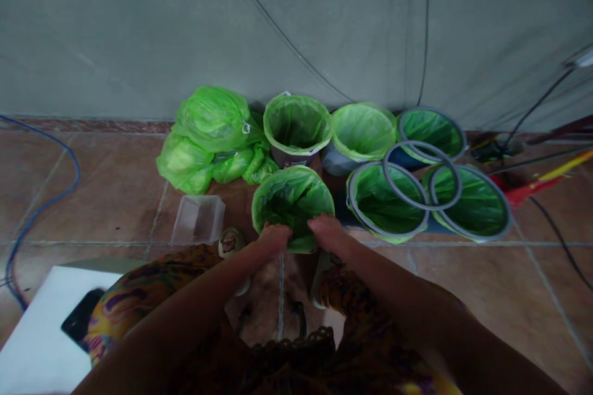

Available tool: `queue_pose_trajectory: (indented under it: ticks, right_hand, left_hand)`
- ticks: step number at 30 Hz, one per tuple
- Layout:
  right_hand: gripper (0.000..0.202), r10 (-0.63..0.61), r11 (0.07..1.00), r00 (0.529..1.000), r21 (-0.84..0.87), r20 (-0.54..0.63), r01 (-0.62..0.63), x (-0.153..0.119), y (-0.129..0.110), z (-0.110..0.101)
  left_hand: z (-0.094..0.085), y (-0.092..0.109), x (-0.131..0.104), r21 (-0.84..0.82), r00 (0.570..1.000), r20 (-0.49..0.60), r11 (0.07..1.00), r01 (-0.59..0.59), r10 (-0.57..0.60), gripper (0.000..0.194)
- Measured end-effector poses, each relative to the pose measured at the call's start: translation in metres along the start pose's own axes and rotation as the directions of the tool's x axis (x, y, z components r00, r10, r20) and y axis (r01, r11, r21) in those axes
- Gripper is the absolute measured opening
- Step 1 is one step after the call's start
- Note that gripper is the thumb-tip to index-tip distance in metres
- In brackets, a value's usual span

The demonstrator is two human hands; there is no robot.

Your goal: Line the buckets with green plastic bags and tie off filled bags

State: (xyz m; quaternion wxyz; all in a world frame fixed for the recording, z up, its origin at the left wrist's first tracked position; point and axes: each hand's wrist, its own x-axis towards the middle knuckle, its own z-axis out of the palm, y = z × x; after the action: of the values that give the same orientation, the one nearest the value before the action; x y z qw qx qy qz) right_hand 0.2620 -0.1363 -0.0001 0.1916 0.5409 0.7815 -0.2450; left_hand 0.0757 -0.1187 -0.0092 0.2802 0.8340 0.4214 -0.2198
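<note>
A bin lined with a green bin liner (293, 188) stands on the floor between my feet. My left hand (276, 237) is closed on the near left part of its rim, where the liner folds over. On the near right part of the same rim, my right hand (325, 229) grips the liner too. The fingertips of both hands are partly hidden at the edge. Creased liner covers the inside of the bin. A loose grey ring (422, 174) lies across the tops of the bins to the right.
Behind stand a brown lined bin (296, 124), a grey lined bin (364, 131) and a ringed bin (432, 136). Two more ringed bins are at right. Full green bags (208, 136) and a clear plastic tub (198, 220) lie left. A blue cable (76, 166) crosses the tiles.
</note>
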Motion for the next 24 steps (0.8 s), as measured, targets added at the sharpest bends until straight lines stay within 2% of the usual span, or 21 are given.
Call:
queue_pose_trajectory:
  ticks: [2,5,8,10,13,16,19,24]
  right_hand:
    - [0.028,-0.007,1.000,0.999,0.010,-0.044,0.008,-0.002,-0.003,-0.004]
    - [0.028,-0.120,0.991,0.989,0.048,-0.088,0.124,-0.005,-0.012,-0.008]
    - [0.025,-0.242,0.968,0.969,0.060,-0.043,0.244,-0.008,-0.022,-0.005]
    - [0.025,-0.271,0.962,0.962,0.036,0.024,0.270,-0.008,-0.027,0.001]
    - [0.029,-0.248,0.968,0.964,-0.011,0.094,0.250,-0.009,-0.029,0.008]
    - [0.030,-0.195,0.980,0.976,-0.027,0.098,0.199,-0.008,-0.029,0.011]
    - [0.027,-0.155,0.986,0.982,-0.038,0.103,0.160,-0.009,-0.030,0.010]
    - [0.027,-0.135,0.988,0.984,-0.058,0.116,0.143,-0.010,-0.032,0.012]
  left_hand:
    - [0.001,0.001,-0.001,-0.001,1.000,-0.011,1.000,0.007,-0.007,0.027]
    - [0.002,0.002,-0.001,-0.012,1.000,-0.022,1.000,0.012,-0.012,0.028]
    - [-0.001,0.002,-0.001,0.000,0.999,-0.036,1.000,0.017,-0.017,0.027]
    - [-0.007,0.004,-0.003,0.020,0.999,-0.039,1.000,0.019,-0.018,0.029]
    - [-0.014,0.007,-0.007,0.060,0.998,-0.036,0.997,-0.043,0.046,0.029]
    - [-0.012,0.015,-0.015,0.074,0.990,0.015,0.987,-0.140,0.139,0.026]
    - [0.000,0.024,-0.020,0.088,0.990,0.096,0.990,-0.109,0.101,0.023]
    - [0.017,0.024,-0.020,0.107,0.994,0.042,0.989,-0.105,0.101,0.021]
